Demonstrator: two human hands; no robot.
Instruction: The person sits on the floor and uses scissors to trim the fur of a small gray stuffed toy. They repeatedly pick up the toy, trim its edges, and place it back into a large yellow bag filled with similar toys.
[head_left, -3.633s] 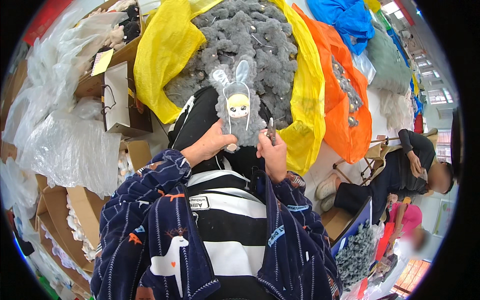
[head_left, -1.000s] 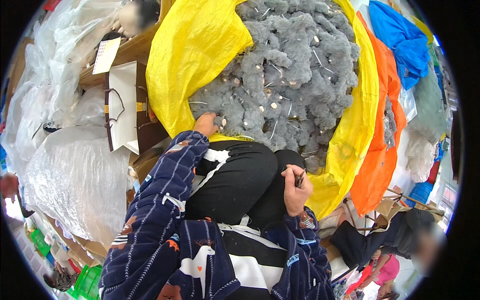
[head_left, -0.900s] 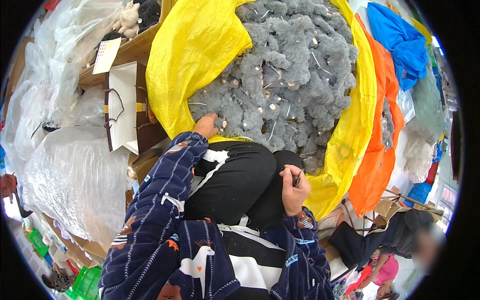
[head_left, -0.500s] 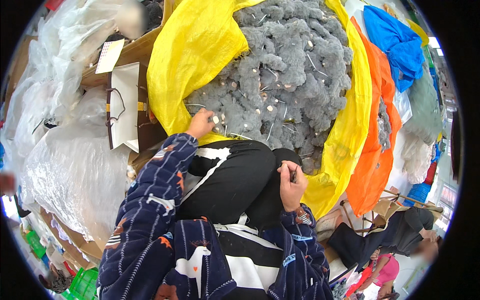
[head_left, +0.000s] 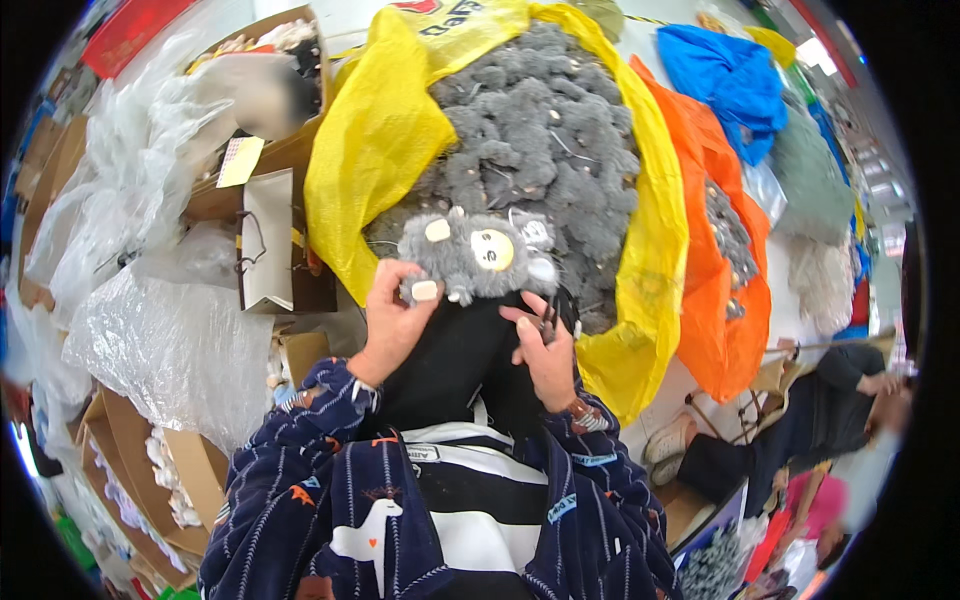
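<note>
Change: half a second ago the left hand (head_left: 392,318) reached into the heap of grey plush toys (head_left: 540,130); now it has lifted one grey plush toy (head_left: 470,256) out to the centre of the frame, so a fresh piece appears to be up for handling.
Left hand: fingers closed around the toy's lower left side, by a cream foot pad.
Right hand: the right hand (head_left: 545,352), just below and right of the toy, is closed on small dark snips (head_left: 549,320), tips pointing up toward the toy, seemingly not yet touching it.
Toy: lies sideways, its yellow round face turned to the camera, above the person's dark lap.
Yellow sack: a large yellow plastic sack (head_left: 385,140), upper centre, holds the heap; red printing near its top edge.
Orange sack: an orange sack (head_left: 730,300) lies at right, a blue bag (head_left: 730,75) above it.
Boxes: a white paper carrier bag (head_left: 268,240) with a cord handle at left; above it a cardboard box (head_left: 285,150) bearing a pale yellow rectangular label (head_left: 240,160).
Clear plastic: crumpled clear sheeting (head_left: 170,340) fills the left.
</note>
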